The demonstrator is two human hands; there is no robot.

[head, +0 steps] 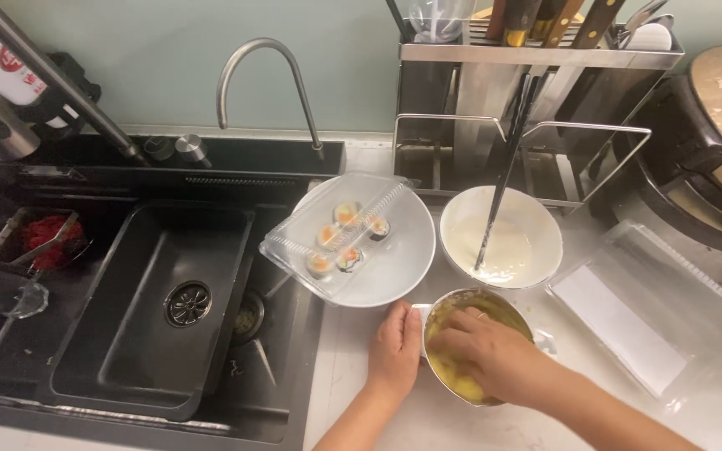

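Your right hand (485, 349) was down inside the small metal bowl (495, 305), fingers (449, 338) curled into the yellow batter-like mix at the bowl's near-left side. Whether they closed on anything under the mix, you could not tell from this view.

Your left hand (395, 347) lay flat against the bowl's left wall, palm on the rim side, fingers loosely spread and bracing rather than gripping.

The bowl sat on the pale counter (361, 376), right at your body's edge, between both forearms. Right hand in it, left hand touching it from outside: both equally close, but only the right was in the contents.

The relation that mattered: the white bowl (536, 219) of pale liquid stood just beyond the metal bowl, up and slightly right of your right fingers, the two rims nearly touching. Dark chopsticks (499, 200) leaned in it, long axis running steeply away from you toward the knife rack (536, 50).

Up and left of the metal bowl, a white plate (407, 259) carried a clear plastic tray of sushi rolls (340, 234), tray laid diagonally, overhanging the black sink (152, 292).

Right of you, an empty clear plastic container (653, 309) lay on the counter, well apart from either hand.
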